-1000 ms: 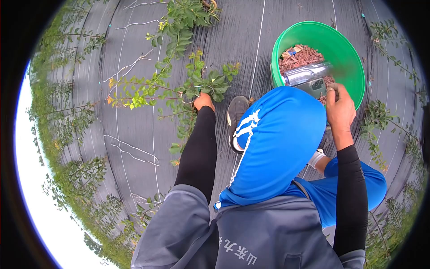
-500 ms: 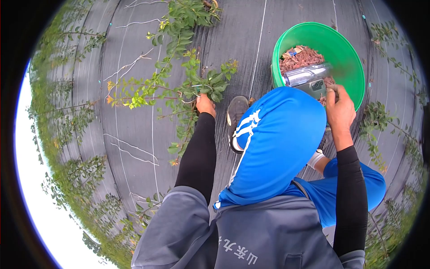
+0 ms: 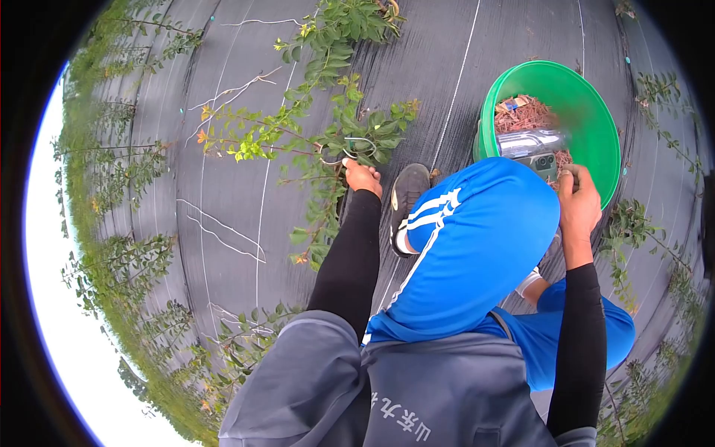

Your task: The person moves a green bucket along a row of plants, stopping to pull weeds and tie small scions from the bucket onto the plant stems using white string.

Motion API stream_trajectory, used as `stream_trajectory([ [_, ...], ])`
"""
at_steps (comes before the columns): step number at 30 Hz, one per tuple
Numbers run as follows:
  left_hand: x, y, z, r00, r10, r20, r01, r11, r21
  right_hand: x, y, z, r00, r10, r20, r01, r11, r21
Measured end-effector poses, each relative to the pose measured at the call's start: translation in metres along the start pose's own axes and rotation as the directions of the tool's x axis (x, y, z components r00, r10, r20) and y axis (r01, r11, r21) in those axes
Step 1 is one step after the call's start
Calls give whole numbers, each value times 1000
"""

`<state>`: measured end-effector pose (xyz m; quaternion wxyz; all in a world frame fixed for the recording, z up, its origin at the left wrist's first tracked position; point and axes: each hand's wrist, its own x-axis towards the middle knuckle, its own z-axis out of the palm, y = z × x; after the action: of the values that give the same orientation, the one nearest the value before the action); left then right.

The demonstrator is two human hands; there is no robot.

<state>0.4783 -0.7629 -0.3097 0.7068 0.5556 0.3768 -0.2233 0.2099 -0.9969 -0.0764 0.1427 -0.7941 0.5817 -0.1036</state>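
Observation:
My left hand [image 3: 363,177] is closed at the base of a leafy plant [image 3: 383,138], its thumb and fingers on a thin, pale curved wire [image 3: 361,140] that loops among the leaves. My right hand [image 3: 579,205] is at the near side of a green bucket [image 3: 603,149], thumb and fingertips pinched together; anything between them is too small to make out. Inside the bucket lie many thin reddish strips [image 3: 532,119], a shiny silvery cylinder [image 3: 529,141] and a phone [image 3: 542,162] with its camera lenses facing up.
Black ground cover [image 3: 417,67] with white lines spreads around me. Loose pale wires [image 3: 223,235] lie at the left. More plants [image 3: 629,227] stand in rows on both sides. My bent knee [image 3: 491,216] in blue trousers and my shoe [image 3: 408,205] are between my hands.
The view has shifted, so most things sit farther right and lower. The wire loop beside my left hand shows more fully. My right hand stays pinched at the bucket.

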Motion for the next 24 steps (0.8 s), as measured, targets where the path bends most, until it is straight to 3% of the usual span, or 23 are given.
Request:
stream_trajectory([
  [5,-22,42,4,1000,22,13,-21,998,-58,-1,6,3,1000,-1,0,1,1000,6],
  [7,-29,85,13,986,135,98,-141,989,50,0,7,3,1000,-25,-3,25,1000,2],
  [9,-20,126,23,940,252,231,-321,884,340,-1,4,0,1000,-10,17,10,1000,-4],
  [11,9,160,32,868,245,432,-486,598,637,0,6,1,999,-43,3,43,999,-1],
  [12,39,168,34,762,276,586,-647,319,692,1,7,2,999,-37,3,37,999,-3],
  [13,49,175,38,762,269,589,-648,316,693,0,7,2,999,-39,-1,39,999,8],
  [14,54,180,43,647,210,733,-698,-225,680,0,7,2,999,-41,-4,41,999,18],
  [15,58,182,47,556,63,829,-572,-694,437,0,8,3,999,-34,-4,34,999,16],
  [16,58,185,51,604,-59,795,-541,-763,354,0,7,3,1000,-26,-3,26,999,20],
  [17,62,185,53,602,-64,796,-544,-763,349,0,6,3,1000,-19,-4,19,1000,25],
  [19,73,180,58,673,-127,728,-336,-930,148,0,4,1,1000,-9,-1,9,1000,8],
  [23,112,171,56,724,-188,664,-335,-937,100,1,6,4,1000,9,3,-9,999,46],
  [24,122,169,57,774,-230,590,-325,-944,57,1,5,3,1000,12,6,-12,999,43],
])
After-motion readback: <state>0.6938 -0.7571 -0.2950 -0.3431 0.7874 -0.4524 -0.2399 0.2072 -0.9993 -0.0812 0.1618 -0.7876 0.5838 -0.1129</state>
